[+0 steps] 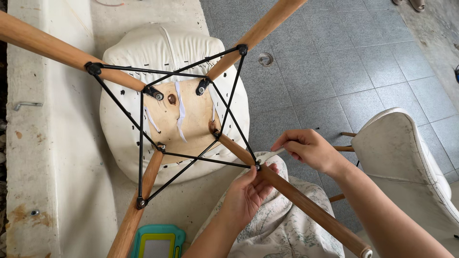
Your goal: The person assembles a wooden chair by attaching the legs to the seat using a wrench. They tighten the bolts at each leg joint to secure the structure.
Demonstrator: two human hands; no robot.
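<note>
A stiff wooden chair leg (306,203) is being steadied by the left hand (246,193) at its black bracket, while a slim metal tool (268,155) is being pinched by the right hand (311,149) just above; likely rigid, best gripped mid-leg.

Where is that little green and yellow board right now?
In the head view the green and yellow board lies at the bottom edge, left of centre, beside the foot of the lower-left wooden leg and left of the left hand.

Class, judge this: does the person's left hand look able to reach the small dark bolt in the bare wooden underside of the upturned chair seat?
Probably yes: the left hand is near, but black metal brace rods cross before the bolt, leaving open gaps.
</note>
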